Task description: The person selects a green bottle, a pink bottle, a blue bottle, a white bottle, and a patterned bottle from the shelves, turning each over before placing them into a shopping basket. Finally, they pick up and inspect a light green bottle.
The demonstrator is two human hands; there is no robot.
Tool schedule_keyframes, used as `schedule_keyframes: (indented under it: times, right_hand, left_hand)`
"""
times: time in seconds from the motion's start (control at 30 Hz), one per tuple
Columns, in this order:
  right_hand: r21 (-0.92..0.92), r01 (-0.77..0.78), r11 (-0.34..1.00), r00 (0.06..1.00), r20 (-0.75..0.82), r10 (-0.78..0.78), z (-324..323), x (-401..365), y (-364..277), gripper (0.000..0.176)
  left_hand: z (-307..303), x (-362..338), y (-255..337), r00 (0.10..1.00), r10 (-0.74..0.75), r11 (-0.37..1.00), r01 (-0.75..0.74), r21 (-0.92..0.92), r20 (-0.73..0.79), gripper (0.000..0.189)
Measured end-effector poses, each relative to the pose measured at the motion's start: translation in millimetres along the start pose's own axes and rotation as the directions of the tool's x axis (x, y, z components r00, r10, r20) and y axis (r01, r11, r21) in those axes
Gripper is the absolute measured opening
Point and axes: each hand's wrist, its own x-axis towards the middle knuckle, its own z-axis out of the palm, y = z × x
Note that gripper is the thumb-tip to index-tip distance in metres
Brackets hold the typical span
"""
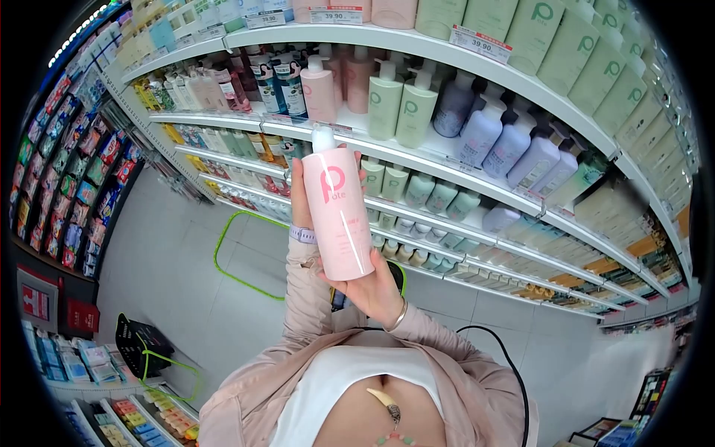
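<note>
A large pink pump bottle (339, 216) with a pink "P" logo and a white top is held up in front of me, slightly tilted, its printed front facing me. Behind its upper half my left hand (299, 195) wraps around it, with fingertips showing past the right edge. My right hand (378, 293) cups the bottle at its base, fingers closed against the bottom. A similar pink bottle (319, 93) stands on the shelf beyond, near two green pump bottles (400, 108).
Curved white shelves (417, 156) carry purple pump bottles (495, 138), green boxes (536, 33) and price tags (480, 43). A black basket (141, 344) with a green handle sits on the floor at left. A green loop handle (217, 249) rises below the shelves. Packets hang on a rack (67, 171).
</note>
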Motion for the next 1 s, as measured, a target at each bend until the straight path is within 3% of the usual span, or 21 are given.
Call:
schedule_keyframes:
  times: [0.13, 0.2, 0.3, 0.63, 0.73, 0.8, 0.83, 0.93, 1.0]
  right_hand:
    - [0.020, -0.009, 1.000, 0.999, -0.031, 0.010, -7, -6, 2, 0.066]
    - [0.028, -0.027, 0.999, 0.999, -0.029, 0.028, -9, -8, 0, 0.063]
    - [-0.014, -0.046, 0.999, 0.999, -0.029, 0.045, -12, -8, 1, 0.061]
    - [-0.088, -0.063, 0.994, 0.998, -0.012, 0.062, -14, -8, 3, 0.062]
    - [0.024, -0.075, 0.997, 0.996, -0.037, 0.076, -21, -10, 8, 0.057]
    - [-0.281, 0.100, 0.955, 0.987, -0.094, -0.131, -23, -12, 14, 0.049]
    - [-0.282, 0.092, 0.955, 0.988, -0.095, -0.123, -21, -12, 15, 0.049]
    - [-0.373, 0.115, 0.921, 0.969, -0.163, -0.187, -21, -12, 18, 0.044]
    - [-0.346, 0.073, 0.935, 0.967, -0.204, -0.151, -42, -11, 18, 0.048]
  left_hand:
    - [5, -8, 1, 0.998, -0.002, 0.999, 0.005, 0.054, -0.058, 0.077]
    - [4, -8, 0, 0.988, 0.006, 0.983, 0.023, 0.183, -0.157, 0.083]
    - [-1, -11, 3, 0.992, -0.026, 0.994, 0.039, 0.098, -0.124, 0.084]
    - [-10, -16, 9, 0.996, -0.012, 0.997, 0.018, 0.073, -0.092, 0.083]
    - [-4, -19, 10, 0.996, -0.004, 1.000, 0.006, 0.023, -0.092, 0.073]
    - [1, -21, 8, 0.976, 0.019, 0.999, -0.012, 0.031, -0.219, 0.063]
    - [-2, -22, 8, 0.974, 0.025, 0.999, -0.019, 0.029, -0.224, 0.063]
    - [-18, -22, 7, 0.945, 0.124, 0.912, 0.012, 0.410, -0.304, 0.049]
    - [-14, -23, 3, 0.953, 0.163, 0.894, -0.033, 0.446, -0.256, 0.053]
